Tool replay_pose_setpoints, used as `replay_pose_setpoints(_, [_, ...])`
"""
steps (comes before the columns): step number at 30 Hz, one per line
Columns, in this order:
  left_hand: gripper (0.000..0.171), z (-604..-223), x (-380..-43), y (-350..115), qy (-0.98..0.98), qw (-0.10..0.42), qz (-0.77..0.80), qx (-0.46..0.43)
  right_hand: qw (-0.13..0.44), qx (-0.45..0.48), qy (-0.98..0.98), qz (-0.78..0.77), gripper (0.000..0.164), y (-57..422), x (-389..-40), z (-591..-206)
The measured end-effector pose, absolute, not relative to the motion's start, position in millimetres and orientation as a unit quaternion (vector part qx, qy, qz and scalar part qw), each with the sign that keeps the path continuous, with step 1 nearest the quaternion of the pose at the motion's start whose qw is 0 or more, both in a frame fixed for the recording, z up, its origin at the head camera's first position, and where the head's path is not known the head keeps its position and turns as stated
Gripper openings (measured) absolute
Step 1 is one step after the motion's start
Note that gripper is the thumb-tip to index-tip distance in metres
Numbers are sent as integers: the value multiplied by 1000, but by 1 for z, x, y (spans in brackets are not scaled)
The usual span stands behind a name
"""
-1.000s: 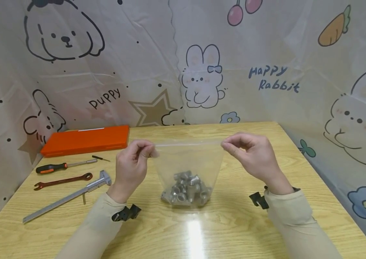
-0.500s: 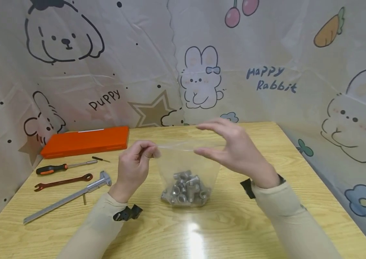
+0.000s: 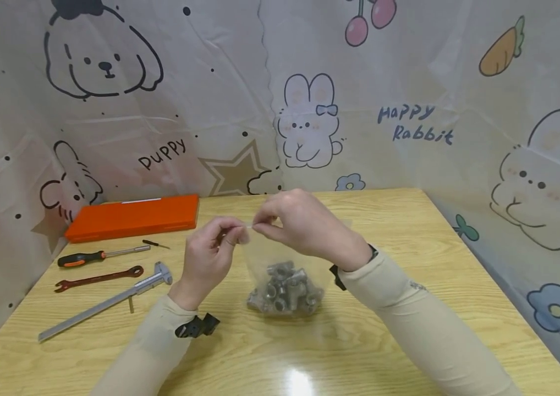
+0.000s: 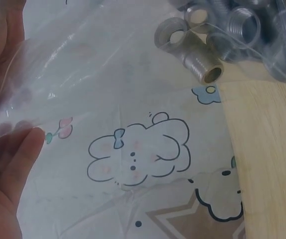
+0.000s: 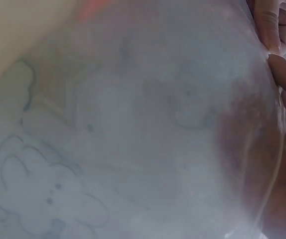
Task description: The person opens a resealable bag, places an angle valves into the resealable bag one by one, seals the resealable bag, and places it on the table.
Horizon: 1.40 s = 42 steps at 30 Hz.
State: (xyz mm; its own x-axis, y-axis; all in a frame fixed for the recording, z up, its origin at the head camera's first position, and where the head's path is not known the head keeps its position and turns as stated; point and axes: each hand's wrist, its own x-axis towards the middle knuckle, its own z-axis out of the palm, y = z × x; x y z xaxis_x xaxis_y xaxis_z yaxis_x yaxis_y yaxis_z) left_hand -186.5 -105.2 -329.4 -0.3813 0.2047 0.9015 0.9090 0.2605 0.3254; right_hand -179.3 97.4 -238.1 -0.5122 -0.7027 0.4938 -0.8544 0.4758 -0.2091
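Note:
A clear zip bag (image 3: 265, 250) stands on the table with several metal pipe fittings (image 3: 287, 289) piled at its bottom. My left hand (image 3: 208, 258) pinches the bag's top left corner between thumb and fingers. Right beside it, my right hand (image 3: 305, 225) pinches the top edge, its fingertips almost meeting the left ones. The right hand and wrist cover the rest of the bag's mouth in the head view. Threaded ends of the fittings (image 4: 203, 59) show through the plastic in the left wrist view. In the right wrist view, the bag's film (image 5: 133, 124) fills most of the picture.
To the left lie a screwdriver (image 3: 82, 258), a small black-handled tool (image 3: 153, 243), a reddish wrench (image 3: 99, 279), a caliper (image 3: 111, 300) and a short metal pin (image 3: 131, 305). An orange case (image 3: 133, 217) lies behind them. A printed cloth (image 3: 230, 110) hangs behind the wooden table (image 3: 384, 346).
My right hand let go of the bag's right corner, opened, moved left along the top edge and now pinches it beside the left hand. The left hand kept its hold.

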Motion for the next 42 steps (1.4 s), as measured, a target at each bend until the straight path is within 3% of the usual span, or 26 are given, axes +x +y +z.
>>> replay_pose_setpoints(4, [20, -331, -187, -105, -690, 361, -477, -407, 167, 465, -842, 218, 4, 98, -178, -239])
replay_pose_setpoints(10, [5, -329, -184, -104, -699, 342, -479, -406, 168, 467, -840, 218, 4, 98, -174, -241])
replay_pose_setpoints(14, [4, -328, -183, -103, -702, 350, -467, -409, 177, 473, -836, 213, 4, 99, -173, -243])
replay_pose_setpoints(22, [23, -330, -185, -101, -691, 378, -457, -413, 198, 483, -827, 211, 4, 100, -174, -243])
replay_pose_setpoints(42, [24, -329, -184, -101, -687, 395, -449, -413, 218, 496, -812, 216, 6, 121, -180, -249])
